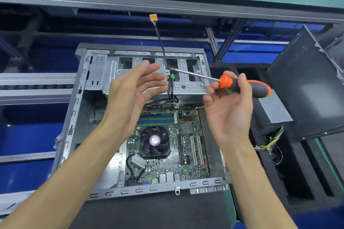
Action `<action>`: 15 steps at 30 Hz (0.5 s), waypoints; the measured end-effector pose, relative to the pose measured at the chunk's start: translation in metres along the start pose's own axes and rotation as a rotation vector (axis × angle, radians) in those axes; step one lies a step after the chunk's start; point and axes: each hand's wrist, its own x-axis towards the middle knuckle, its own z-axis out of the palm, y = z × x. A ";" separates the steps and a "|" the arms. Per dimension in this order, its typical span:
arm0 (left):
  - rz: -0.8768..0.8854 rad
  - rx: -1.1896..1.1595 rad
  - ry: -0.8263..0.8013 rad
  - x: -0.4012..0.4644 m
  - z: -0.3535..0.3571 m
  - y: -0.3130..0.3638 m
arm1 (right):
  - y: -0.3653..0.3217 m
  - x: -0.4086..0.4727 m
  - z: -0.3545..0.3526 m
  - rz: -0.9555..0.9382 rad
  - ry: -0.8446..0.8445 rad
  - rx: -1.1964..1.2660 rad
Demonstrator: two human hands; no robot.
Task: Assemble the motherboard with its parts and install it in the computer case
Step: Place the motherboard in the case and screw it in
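The green motherboard (188, 147) lies inside the open metal computer case (74, 109), with a black CPU fan (154, 141) and blue and green memory sticks (156, 120) on it. My right hand (229, 109) is raised palm up above the board's right side and pinches an orange and black screwdriver (243, 85) between thumb and fingers. The screwdriver's shaft points left at the drive cage (184, 74). My left hand (134, 91) hovers above the case with straight fingers and holds nothing. A black cable with an orange connector (153, 17) sticks up from the cage.
A power supply (273, 109) with yellow and black wires (268, 147) sits to the right of the case on black foam. A dark case panel (307, 87) leans at the far right. Metal rails and blue bins fill the left and back.
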 end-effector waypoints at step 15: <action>0.041 0.780 -0.614 -0.019 0.018 -0.006 | -0.053 -0.052 -0.042 -0.064 -0.543 -1.501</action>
